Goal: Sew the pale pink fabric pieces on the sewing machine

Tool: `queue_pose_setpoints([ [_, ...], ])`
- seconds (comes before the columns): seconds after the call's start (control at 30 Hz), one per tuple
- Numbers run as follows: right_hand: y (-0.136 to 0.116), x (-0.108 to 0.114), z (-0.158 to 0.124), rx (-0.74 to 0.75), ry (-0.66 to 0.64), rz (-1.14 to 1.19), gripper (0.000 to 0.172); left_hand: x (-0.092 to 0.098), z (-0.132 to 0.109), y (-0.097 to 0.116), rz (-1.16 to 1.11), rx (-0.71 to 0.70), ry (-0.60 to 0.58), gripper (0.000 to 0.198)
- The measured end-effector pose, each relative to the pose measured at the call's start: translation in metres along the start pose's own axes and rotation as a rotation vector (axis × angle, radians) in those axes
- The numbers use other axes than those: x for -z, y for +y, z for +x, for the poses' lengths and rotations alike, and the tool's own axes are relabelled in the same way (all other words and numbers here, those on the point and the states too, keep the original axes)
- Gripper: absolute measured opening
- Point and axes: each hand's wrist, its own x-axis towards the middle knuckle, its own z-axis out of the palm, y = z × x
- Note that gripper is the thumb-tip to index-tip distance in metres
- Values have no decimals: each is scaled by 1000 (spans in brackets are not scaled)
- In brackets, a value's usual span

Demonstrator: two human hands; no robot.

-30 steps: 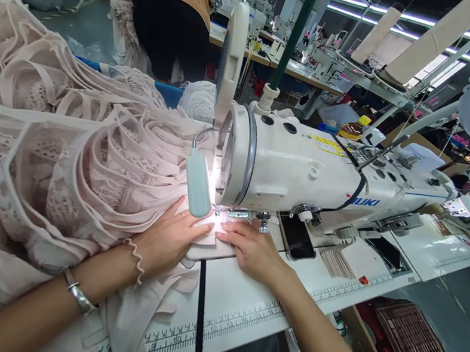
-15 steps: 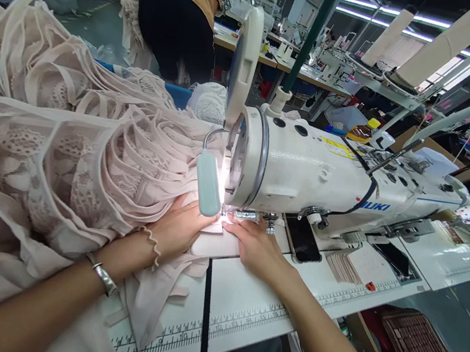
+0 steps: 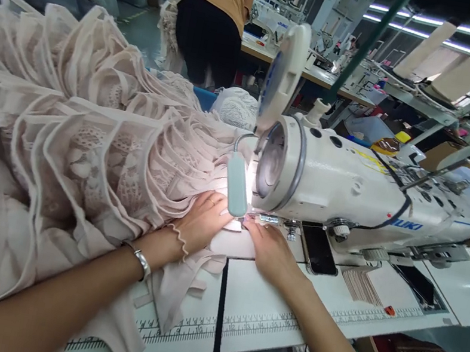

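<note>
A white JUKI sewing machine [image 3: 326, 174] stands on the table, with a lit pale green lamp [image 3: 237, 187] beside its needle area. My left hand [image 3: 205, 219] is closed on pale beige fabric [image 3: 233, 225] left of the needle area; the lamp hides some fingertips. Close by on the other side, my right hand [image 3: 274, 254] pinches the same fabric's edge, thumb and forefinger pointing at the presser foot. Beige lace bras [image 3: 123, 162] lie heaped along my left arm. Loose straps of fabric [image 3: 179, 287] hang toward the table's front edge.
A phone [image 3: 318, 248] lies under the machine arm. Right of it are stacked beige strips [image 3: 361, 284] and a small orange item [image 3: 389, 311]. A printed ruler [image 3: 263, 325] runs along the front edge. Thread cones [image 3: 425, 49] stand behind; a person [image 3: 213, 14] stands beyond the heap.
The view has swung left, so the machine and heap sit farther right and the blue fan has left the picture. Both hands stay at the needle area; less fabric shows between them.
</note>
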Motion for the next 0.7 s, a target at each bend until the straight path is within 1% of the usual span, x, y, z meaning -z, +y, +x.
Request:
queue_pose_setpoints([
  [0.13,4,-3,0,-54,-5,10,54,13,-1,10,62,10,-72,28],
  [0.2,5,-6,2,-79,-3,11,56,21,-3,20,110,30,-152,31],
  [0.3,5,-10,8,-134,-7,-3,55,27,-7,38,161,171,-306,34],
  [0.37,5,-11,12,-202,-34,-24,52,26,-6,45,168,263,-364,33],
  [0.43,5,-11,15,-247,-45,-43,48,23,-3,46,173,304,-389,33],
  [0.47,6,-10,15,-243,-38,-47,47,22,1,45,176,317,-393,33],
  [0.6,5,-4,10,-155,-16,-9,43,19,14,32,187,343,-368,31],
  [0.7,2,-1,6,-146,-15,-19,45,19,17,26,189,347,-355,29],
])
